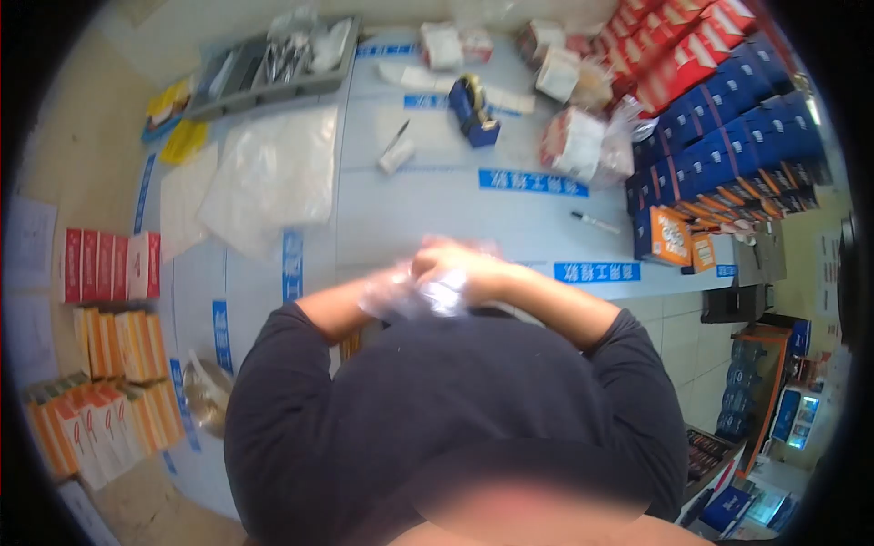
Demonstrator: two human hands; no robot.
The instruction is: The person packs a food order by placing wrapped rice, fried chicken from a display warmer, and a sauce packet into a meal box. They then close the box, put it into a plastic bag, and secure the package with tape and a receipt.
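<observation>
Crumpled, clear, shiny plastic film is bunching up between your two hands, just in front of your dark-sleeved torso, near the front edge of the pale blue-grey table. Your right hand is closing around it with the fingers curling inward, while your left hand is meeting it at the other side; blur and overlap are hiding the left fingertips, so you cannot tell from here whether they are pinching or merely touching. Whatever the film may be wrapping is not showing. Since thin film like this is probably slipping and clinging easily, you are best off holding one side steady with one hand and working the folds with the other, pressing lightly rather than tugging, so that it is not tearing. Raising your hands slightly away from your torso would help you see the edges you are handling. Farther off, a blue tape dispenser is standing on the table, and large, flat, translucent plastic bags are lying toward your left.
</observation>
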